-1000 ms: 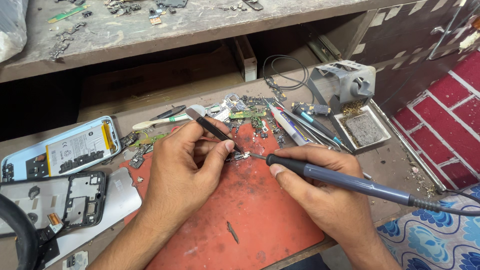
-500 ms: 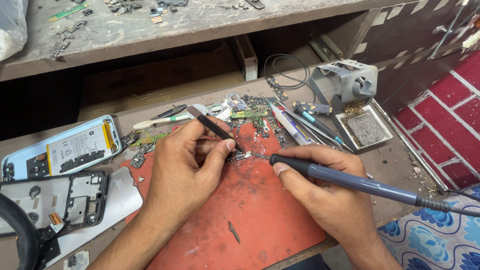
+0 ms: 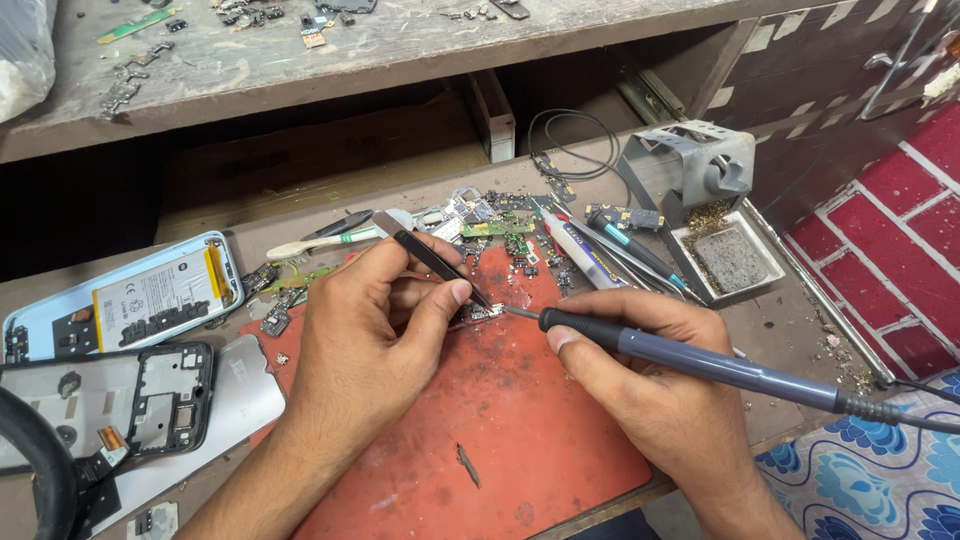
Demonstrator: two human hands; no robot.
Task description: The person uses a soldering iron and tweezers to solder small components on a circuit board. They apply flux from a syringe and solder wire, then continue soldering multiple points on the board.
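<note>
My left hand (image 3: 370,340) pinches black tweezers (image 3: 432,262), their tips pressed on a small circuit board (image 3: 484,314) that lies on the red work mat (image 3: 500,440). My right hand (image 3: 650,390) grips a grey-blue soldering iron (image 3: 720,368) like a pen. Its metal tip touches the small board from the right. The iron's cable runs off to the right edge.
An opened phone with its battery (image 3: 150,295) and a dark phone frame (image 3: 110,390) lie at the left. A soldering iron stand with a sponge tray (image 3: 730,262) stands at the back right. Loose boards, pens and a toothbrush (image 3: 320,242) clutter the back of the mat.
Both hands stay almost still over the small board. The iron's tip has shifted only slightly against it.
</note>
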